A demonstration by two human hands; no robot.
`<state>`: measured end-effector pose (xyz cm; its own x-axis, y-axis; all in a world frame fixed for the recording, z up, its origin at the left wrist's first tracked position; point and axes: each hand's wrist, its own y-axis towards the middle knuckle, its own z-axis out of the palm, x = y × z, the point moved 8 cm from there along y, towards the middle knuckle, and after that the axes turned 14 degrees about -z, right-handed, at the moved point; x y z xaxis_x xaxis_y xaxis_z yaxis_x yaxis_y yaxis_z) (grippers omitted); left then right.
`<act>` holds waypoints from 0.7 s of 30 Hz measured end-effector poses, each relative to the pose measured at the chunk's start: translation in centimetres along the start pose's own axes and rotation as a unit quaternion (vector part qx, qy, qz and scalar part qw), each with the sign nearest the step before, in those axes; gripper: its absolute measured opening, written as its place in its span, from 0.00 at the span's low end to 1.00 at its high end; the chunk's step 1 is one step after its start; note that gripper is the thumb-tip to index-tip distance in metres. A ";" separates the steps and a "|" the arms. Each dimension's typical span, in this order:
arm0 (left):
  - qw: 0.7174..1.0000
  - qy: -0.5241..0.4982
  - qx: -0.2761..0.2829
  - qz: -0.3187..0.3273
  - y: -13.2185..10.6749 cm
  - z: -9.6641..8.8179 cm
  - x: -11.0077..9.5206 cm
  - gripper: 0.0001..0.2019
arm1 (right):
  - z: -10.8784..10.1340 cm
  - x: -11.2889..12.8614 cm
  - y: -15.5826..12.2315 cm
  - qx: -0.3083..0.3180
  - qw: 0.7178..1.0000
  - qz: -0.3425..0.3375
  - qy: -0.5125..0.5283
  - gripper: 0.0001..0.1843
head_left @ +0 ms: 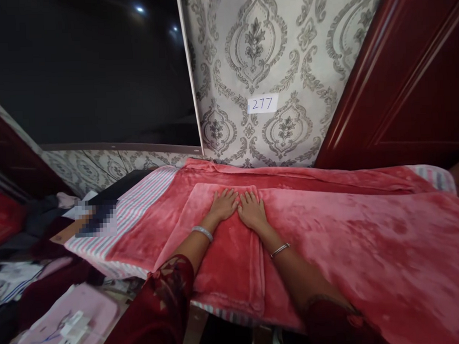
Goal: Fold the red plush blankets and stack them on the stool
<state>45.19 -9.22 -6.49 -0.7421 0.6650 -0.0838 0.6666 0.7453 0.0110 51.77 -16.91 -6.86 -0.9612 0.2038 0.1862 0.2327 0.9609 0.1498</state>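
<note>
A red-pink plush blanket (352, 243) lies spread over a surface, with its left part folded over into a layered panel (225, 262). My left hand (225, 204) rests flat on the far end of that panel, fingers stretched out. Beside it, my right hand (252, 210) also lies flat with spread fingers, near the panel's right edge. Neither hand grips anything. Under the blanket, a striped cloth (140, 197) in pink, white and grey shows at the left side.
A large dark screen (94, 71) stands behind on the left. Patterned wallpaper carries a paper label (263, 103) reading 277. At the right is a dark red wooden panel (407, 85). Clothes and a pink case (76, 318) lie at lower left.
</note>
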 end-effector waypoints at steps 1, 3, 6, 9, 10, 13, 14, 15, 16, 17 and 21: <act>1.000 0.000 0.000 0.000 0.0 -0.1 0.0 0.28 | 0.0 0.0 0.0 -0.001 1.000 0.001 0.001 0.33; 1.000 -0.003 -0.001 0.002 0.0 -0.5 -0.1 0.28 | -0.1 0.1 -0.1 -0.005 1.000 -0.002 0.001 0.33; 1.000 -0.009 0.008 0.011 -0.4 -1.5 0.0 0.27 | -0.3 0.2 -0.3 -0.015 1.000 -0.011 0.000 0.33; 1.000 -0.010 0.021 0.018 -2.1 -2.4 0.6 0.27 | -0.4 0.1 -0.4 -0.017 1.000 -0.011 -0.005 0.33; 1.000 -0.009 0.017 0.020 -3.2 -2.5 0.8 0.28 | -0.4 0.1 -0.4 -0.017 1.000 -0.012 -0.006 0.33; 0.999 -0.008 -0.008 0.035 -7.2 -2.1 1.0 0.32 | -0.3 0.2 -0.4 -0.016 1.000 -0.014 -0.002 0.32; 0.999 -0.006 -0.016 0.039 -8.5 -1.7 1.0 0.33 | -0.2 0.2 -0.4 -0.017 1.000 -0.013 -0.001 0.33; 0.999 -0.001 -0.020 0.040 -9.7 -1.2 1.0 0.34 | -0.3 0.2 -0.4 -0.017 1.000 -0.012 0.000 0.33; 0.999 0.004 -0.022 0.037 -10.6 -0.7 1.0 0.34 | -0.3 0.2 -0.4 -0.017 1.000 -0.011 0.001 0.33; 0.999 0.010 -0.023 0.031 -11.3 -0.3 1.0 0.34 | -0.4 0.1 -0.5 -0.016 1.000 -0.010 0.003 0.33; 0.999 0.018 -0.017 0.023 -11.8 0.2 0.8 0.34 | -1.1 0.1 -0.8 0.000 1.000 -0.006 0.015 0.32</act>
<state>36.71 -17.50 -6.90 -0.7138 0.6988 -0.0464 0.6972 0.7153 0.0480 51.68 -17.84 -5.88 -0.9587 0.1869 0.2143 0.2217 0.9633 0.1516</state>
